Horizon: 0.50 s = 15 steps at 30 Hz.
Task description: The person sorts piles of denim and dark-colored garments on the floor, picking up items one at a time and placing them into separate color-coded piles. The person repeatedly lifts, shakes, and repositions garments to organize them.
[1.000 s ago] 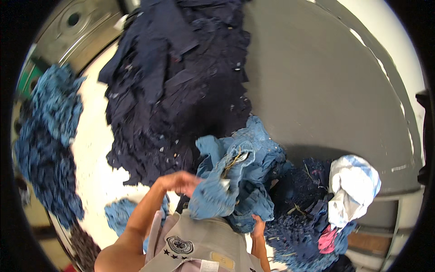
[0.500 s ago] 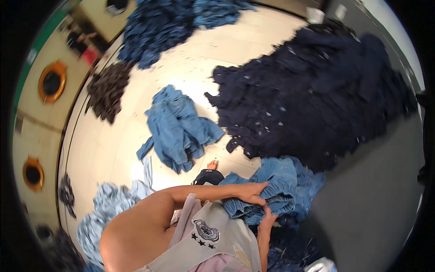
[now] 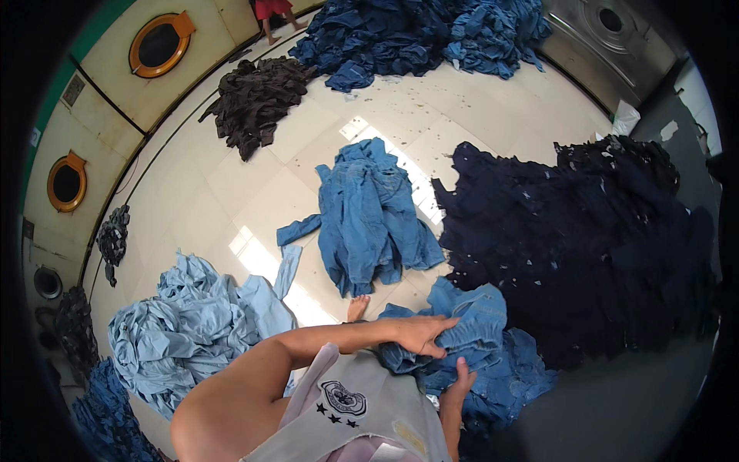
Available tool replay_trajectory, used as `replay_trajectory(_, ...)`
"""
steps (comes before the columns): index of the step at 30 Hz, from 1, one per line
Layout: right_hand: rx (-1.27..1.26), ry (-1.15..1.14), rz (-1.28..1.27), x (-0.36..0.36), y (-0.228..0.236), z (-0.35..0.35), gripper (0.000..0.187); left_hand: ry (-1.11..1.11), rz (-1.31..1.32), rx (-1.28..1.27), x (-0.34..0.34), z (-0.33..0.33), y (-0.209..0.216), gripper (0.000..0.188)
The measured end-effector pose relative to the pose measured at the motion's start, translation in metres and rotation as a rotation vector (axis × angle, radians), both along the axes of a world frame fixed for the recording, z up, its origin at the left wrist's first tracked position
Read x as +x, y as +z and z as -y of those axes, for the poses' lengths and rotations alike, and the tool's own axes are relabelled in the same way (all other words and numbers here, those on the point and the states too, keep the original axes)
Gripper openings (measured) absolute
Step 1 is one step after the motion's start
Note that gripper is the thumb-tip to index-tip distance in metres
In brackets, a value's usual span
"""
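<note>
Seen from the head camera, a person stands barefoot on a pale tiled floor (image 3: 231,192) among heaps of denim, clutching a bundle of blue jeans (image 3: 469,339) against the front of a grey shirt (image 3: 362,408). The left hand (image 3: 422,334) reaches across the body and lies on top of the bundle, fingers together and curled into the cloth. The right hand (image 3: 460,383) presses the bundle from below, fingers straight and close together against the fabric; whether it truly grips cannot be told. The bundle hangs at the lower middle of the picture, touching the edge of a large dark navy pile (image 3: 585,239) that spreads toward the right side of the floor. One bare foot (image 3: 357,308) shows just beside the bundle.

Directly ahead of the foot, a mid-blue pile (image 3: 369,215) lies in the middle of the floor. A light blue pile (image 3: 192,323) sits near the left edge, close to the person's left arm. Farther off, a dark brown pile (image 3: 258,100) lies by the left wall, and a big blue heap (image 3: 416,35) fills the far end of the floor. Round orange-rimmed machine doors (image 3: 159,45) line the left wall. Another person's bare legs (image 3: 277,23) show at the top edge.
</note>
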State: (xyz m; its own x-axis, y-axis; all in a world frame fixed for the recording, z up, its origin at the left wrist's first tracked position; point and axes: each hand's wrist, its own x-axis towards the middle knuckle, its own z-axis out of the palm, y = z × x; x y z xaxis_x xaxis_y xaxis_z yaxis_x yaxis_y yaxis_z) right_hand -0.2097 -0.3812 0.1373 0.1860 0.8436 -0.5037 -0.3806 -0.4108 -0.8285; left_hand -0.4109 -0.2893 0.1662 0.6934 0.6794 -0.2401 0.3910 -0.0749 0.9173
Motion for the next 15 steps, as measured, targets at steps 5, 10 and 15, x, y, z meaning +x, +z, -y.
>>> replay_trajectory(5,0.155,0.133,0.091,-0.127,0.046,-0.079,0.050,0.058,0.234,0.015,-0.153,-0.077,0.028,0.084)
replay_trajectory(10,0.444,0.779,0.441,-0.307,0.055,-0.269,0.070,0.748,-0.692,0.275,-0.341,-0.176,0.026,0.058)
replay_trajectory(15,0.641,0.553,0.595,-0.342,0.034,-0.323,0.049,1.378,-0.669,0.478,-0.473,-0.120,-0.112,0.041)
